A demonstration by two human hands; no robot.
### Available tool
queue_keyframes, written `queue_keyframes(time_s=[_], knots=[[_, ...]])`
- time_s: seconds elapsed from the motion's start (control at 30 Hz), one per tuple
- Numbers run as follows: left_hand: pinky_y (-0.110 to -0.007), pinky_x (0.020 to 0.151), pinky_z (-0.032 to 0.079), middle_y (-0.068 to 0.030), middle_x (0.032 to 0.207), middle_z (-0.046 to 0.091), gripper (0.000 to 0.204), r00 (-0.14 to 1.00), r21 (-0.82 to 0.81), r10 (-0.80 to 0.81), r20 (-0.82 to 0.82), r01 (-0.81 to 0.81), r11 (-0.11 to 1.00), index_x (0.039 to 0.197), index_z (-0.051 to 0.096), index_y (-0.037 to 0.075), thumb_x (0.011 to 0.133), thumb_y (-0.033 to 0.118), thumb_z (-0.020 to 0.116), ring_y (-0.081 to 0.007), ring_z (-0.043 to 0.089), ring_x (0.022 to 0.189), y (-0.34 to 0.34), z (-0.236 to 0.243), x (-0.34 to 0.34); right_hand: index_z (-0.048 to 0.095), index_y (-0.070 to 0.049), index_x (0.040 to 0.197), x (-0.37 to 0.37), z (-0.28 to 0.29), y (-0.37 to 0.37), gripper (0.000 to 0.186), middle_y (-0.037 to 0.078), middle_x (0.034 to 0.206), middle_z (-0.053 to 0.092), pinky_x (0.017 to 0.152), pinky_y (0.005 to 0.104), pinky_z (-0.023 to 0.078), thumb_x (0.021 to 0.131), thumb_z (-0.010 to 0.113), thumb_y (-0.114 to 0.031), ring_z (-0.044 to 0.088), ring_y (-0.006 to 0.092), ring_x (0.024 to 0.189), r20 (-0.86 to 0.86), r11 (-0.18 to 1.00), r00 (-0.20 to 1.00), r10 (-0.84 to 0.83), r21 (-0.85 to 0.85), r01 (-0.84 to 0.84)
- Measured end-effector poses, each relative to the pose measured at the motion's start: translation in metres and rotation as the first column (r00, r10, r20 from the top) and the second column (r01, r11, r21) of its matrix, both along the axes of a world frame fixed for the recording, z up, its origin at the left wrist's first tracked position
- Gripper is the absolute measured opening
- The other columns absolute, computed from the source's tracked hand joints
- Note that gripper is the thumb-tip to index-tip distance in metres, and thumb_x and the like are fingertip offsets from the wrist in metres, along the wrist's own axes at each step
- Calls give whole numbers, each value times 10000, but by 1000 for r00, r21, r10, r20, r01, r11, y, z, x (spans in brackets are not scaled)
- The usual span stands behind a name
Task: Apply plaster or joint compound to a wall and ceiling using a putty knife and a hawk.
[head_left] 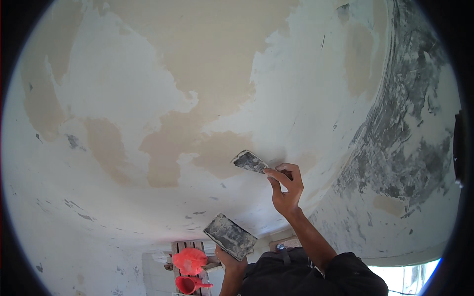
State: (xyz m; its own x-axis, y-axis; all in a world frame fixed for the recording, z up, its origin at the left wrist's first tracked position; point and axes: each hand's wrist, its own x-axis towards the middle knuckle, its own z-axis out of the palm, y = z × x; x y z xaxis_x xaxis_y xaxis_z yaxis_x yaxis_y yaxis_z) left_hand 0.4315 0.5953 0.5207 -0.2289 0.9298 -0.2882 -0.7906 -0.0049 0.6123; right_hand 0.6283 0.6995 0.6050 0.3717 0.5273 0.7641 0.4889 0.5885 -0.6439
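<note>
My right hand (285, 190) grips a small putty knife (250, 161) with a grey, smeared blade held against or just over the white plastered surface (286, 89), which has beige patches. Lower down, my left hand (230, 259) holds a wide rectangular scraper blade (229, 235) coated with grey-white compound; its handle is hidden behind the blade and my fingers.
Beside my left arm, a wooden slatted platform (178, 247) carries a crumpled red item (189, 260) and a red plastic scoop (190, 285). A curved, grey-streaked wall section (395, 163) rises at the right. A bright opening (410, 276) shows at the lower right.
</note>
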Motion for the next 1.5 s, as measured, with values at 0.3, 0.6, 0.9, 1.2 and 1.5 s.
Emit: queue_keyframes(time_s=[0.3, 0.6, 0.9, 1.2, 1.5], knots=[[-476, 951, 514, -112, 1196, 635, 441, 983, 123, -24, 184, 1, 992, 1261, 546, 62, 972, 343, 366, -300, 629, 1095, -8, 6, -17, 594, -34, 1267, 11, -77, -79, 359, 126, 1015, 621, 627, 293, 451, 921, 663, -99, 543, 160, 696, -802, 542, 367, 471, -65, -838], [-487, 920, 529, -132, 1166, 645, 418, 907, -61, -171, -386, 160, 985, 1224, 569, 46, 968, 327, 394, -309, 650, 1042, -14, 44, 1, 691, -3, 1131, -2, -57, -77, 262, 100, 1032, 637, 754, 262, 485, 879, 660, -73, 611, 156, 892, -394, 533, 589, 705, -252, -807], [-487, 912, 532, -138, 1146, 646, 444, 819, 143, -170, 549, 108, 984, 1242, 560, 43, 964, 350, 401, -314, 643, 1057, -17, 46, -3, 725, -17, 1028, 29, -90, -78, 202, 109, 976, 638, 759, 285, 486, 848, 648, -62, 625, 177, 886, -206, 634, 746, 634, -413, -653], [-460, 1024, 467, -88, 1385, 508, 630, 971, -6, 225, -80, -226, 974, 1428, 414, 119, 987, 567, 379, -286, 522, 1255, 3, 24, 13, 603, 72, 1247, 40, -32, -113, 350, 116, 923, 718, 675, 244, 470, 1007, 533, -173, 599, 105, 706, -687, 196, 502, 526, -476, -857], [-463, 902, 551, -126, 1241, 571, 463, 976, 168, 184, -113, -164, 972, 1339, 467, 38, 991, 341, 424, -299, 616, 1101, -1, -8, 15, 548, 42, 1308, 20, -28, -107, 335, 65, 814, 664, 462, 200, 281, 1046, 455, -144, 354, 28, 517, -830, 145, 317, 458, -282, -948]])
